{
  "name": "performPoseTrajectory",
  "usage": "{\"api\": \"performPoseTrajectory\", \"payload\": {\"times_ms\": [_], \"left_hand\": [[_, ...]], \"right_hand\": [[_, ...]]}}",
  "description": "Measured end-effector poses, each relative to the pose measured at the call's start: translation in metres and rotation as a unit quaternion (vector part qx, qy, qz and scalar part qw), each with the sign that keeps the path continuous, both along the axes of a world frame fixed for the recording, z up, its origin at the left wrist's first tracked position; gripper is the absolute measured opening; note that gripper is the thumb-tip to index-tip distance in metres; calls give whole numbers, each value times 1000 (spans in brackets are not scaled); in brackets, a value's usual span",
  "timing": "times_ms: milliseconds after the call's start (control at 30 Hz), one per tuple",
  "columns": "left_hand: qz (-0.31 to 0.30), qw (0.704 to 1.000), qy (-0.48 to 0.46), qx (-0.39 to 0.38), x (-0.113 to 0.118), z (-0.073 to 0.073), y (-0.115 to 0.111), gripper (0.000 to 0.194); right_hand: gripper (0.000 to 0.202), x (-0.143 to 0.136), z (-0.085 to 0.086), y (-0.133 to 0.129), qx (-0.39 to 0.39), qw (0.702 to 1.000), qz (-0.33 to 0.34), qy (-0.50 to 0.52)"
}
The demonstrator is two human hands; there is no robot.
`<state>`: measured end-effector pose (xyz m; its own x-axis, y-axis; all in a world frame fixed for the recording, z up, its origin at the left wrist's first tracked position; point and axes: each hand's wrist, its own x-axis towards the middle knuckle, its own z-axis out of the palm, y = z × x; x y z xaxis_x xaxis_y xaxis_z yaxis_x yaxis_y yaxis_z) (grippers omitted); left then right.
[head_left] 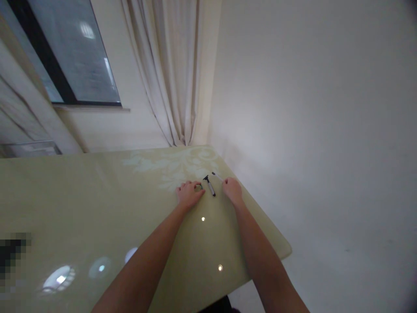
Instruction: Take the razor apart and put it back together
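Note:
On the pale, glossy table (114, 200) lies a razor-like tool (211, 188) with a dark head and grey handle, between my two hands. My left hand (190, 194) rests just left of it, thumb and index finger curved round a small dark item (201, 187) too small to name. My right hand (232, 190) is closed on the near end of a thin, light stick (217, 176) with a dark tip, which points up and left, beyond the tool.
A white wall (309, 130) runs along the table's right edge. Behind the table hang curtains (172, 74) beside a dark-framed window (78, 52). A clear box-like thing (32, 148) stands at the far left. Lamp reflections show on the tabletop.

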<state>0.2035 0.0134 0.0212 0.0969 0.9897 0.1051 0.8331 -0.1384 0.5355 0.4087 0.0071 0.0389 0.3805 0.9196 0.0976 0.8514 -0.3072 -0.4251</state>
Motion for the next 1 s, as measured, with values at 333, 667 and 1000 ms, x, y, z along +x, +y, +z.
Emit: {"api": "performPoseTrajectory", "payload": {"times_ms": [333,667,1000], "left_hand": [[-25,1000,4,11,-6,-2,-5,47],[-37,997,-60,14,-8,-1,-5,54],[-209,947,-242,-20,-82,-6,-86,21]], "right_hand": [[19,-3,5,-7,-28,999,-20,2],[21,-4,7,-7,24,999,-13,-19],[20,-115,5,-49,177,920,341,71]]}}
